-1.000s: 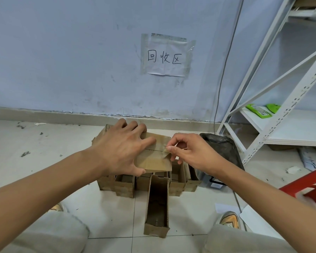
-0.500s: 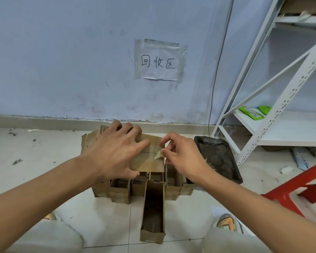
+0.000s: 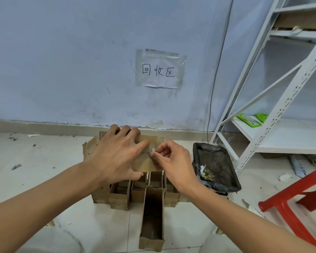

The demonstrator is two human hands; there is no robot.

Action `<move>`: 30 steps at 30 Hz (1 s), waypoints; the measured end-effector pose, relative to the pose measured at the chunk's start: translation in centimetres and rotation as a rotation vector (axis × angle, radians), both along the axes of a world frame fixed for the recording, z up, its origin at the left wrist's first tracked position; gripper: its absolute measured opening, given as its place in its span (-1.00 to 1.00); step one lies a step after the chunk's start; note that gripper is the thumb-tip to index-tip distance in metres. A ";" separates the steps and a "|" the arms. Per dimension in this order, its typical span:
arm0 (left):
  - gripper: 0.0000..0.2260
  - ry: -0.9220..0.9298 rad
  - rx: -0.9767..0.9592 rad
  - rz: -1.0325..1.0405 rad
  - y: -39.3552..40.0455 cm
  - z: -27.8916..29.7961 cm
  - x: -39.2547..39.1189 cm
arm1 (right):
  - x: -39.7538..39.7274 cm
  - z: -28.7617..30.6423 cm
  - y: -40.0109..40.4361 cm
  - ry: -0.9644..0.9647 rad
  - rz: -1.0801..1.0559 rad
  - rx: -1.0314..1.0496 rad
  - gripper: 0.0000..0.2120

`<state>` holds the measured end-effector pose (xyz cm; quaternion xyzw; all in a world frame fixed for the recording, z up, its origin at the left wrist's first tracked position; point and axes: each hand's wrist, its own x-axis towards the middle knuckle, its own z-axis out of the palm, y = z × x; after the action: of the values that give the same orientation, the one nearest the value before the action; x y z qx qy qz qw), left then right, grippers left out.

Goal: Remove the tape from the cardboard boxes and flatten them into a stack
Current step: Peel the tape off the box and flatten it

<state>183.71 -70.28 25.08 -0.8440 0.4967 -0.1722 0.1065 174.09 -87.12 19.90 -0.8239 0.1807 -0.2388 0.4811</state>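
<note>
A small brown cardboard box (image 3: 148, 164) sits on top of a cluster of open boxes (image 3: 119, 196) on the tiled floor. My left hand (image 3: 117, 156) grips this box from above, fingers over its far edge and thumb on its near side. My right hand (image 3: 171, 159) pinches a crumpled strip of clear tape (image 3: 153, 150) at the box's top seam, right beside my left forefinger. A long narrow open box (image 3: 151, 221) stands in front of the cluster, pointing toward me.
A black bin bag (image 3: 217, 167) holding scraps sits just right of the boxes. A white metal shelf rack (image 3: 274, 110) stands at the right, a red plastic stool (image 3: 295, 203) at the lower right. The wall with a taped paper sign (image 3: 159, 70) is close behind.
My right hand has drawn the tape leftward along the box top, closing up against my left forefinger. My left hand has kept its hold on the box.
</note>
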 end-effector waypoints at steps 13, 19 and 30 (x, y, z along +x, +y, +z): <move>-0.35 0.023 0.020 0.013 1.1 -0.5 0.1 | 1.3 0.1 -0.1 0.240 -0.039 0.204 -0.75; -0.29 0.049 -0.018 0.013 2.1 -0.5 0.8 | 1.0 0.4 -1.1 0.203 0.076 0.475 -0.85; -0.26 0.073 -0.050 0.001 2.6 -0.5 0.8 | 0.3 1.6 -2.8 0.240 0.094 0.179 -0.89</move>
<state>184.56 -67.69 24.60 -0.8524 0.4952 -0.1536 0.0676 174.44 -89.92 21.47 -0.8079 0.2185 -0.0987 0.5383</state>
